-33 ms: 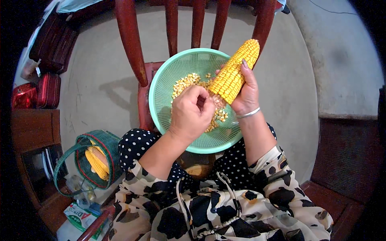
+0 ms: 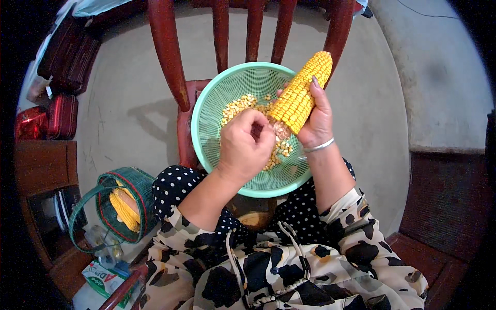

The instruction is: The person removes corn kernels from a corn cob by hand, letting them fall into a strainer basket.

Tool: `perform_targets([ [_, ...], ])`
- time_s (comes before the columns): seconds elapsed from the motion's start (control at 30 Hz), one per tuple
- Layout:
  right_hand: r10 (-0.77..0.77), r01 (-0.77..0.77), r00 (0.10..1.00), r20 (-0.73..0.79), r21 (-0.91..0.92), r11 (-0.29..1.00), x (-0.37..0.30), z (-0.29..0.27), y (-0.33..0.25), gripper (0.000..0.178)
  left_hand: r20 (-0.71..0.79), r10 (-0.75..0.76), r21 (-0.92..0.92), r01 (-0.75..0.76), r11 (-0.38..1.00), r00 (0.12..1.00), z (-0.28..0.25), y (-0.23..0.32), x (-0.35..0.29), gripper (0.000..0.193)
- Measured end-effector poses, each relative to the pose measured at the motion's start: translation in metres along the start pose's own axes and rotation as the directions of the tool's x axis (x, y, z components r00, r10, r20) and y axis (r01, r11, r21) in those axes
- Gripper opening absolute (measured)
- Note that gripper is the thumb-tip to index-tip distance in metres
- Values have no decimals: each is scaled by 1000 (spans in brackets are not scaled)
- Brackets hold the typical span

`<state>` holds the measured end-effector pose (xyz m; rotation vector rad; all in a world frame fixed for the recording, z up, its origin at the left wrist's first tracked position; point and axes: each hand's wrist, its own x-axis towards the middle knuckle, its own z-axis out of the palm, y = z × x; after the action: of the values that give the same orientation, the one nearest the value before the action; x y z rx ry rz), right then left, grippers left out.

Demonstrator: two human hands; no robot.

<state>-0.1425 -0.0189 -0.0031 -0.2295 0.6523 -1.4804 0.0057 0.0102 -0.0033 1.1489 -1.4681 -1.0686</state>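
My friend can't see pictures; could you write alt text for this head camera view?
A person's right hand holds a yellow corn cob over a green mesh basket of loose kernels, while the left hand works at the cob's lower end. A green woven bag with more corn stands at left.

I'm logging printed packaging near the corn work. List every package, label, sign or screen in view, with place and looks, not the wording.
Small white and green printed carton: at the lower left edge, on the floor just below the green wire basket holding yellow corn cobs; flat rectangular box, partly hidden by a red bar.
No signs or screens show.
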Motion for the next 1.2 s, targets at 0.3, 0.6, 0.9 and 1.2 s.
perform_targets([
  [0.3, 107, -128, 987, 122, 177, 976, 2, -6, -3, 41, 11, 61, 89, -62, 994, 998, -4, -14, 6, 21],
  [0.6, 57, -65, 992, 115, 68, 996, 0, -3, 2, 41, 537, -414, -314, 630, 711, 735, -4, 0, -3, 46],
  [0.9, 40, -52, 987, 155, 72, 996, 0, -7, -2, 44, 470, -315, -395, 516, 760, 825, 8, 7, -5, 32],
  [1.2, 46, -54, 983, 180, 41, 998, 0, -4, 0, 45, 551, -301, -256, 500, 827, 779, -7, 6, 1, 29],
])
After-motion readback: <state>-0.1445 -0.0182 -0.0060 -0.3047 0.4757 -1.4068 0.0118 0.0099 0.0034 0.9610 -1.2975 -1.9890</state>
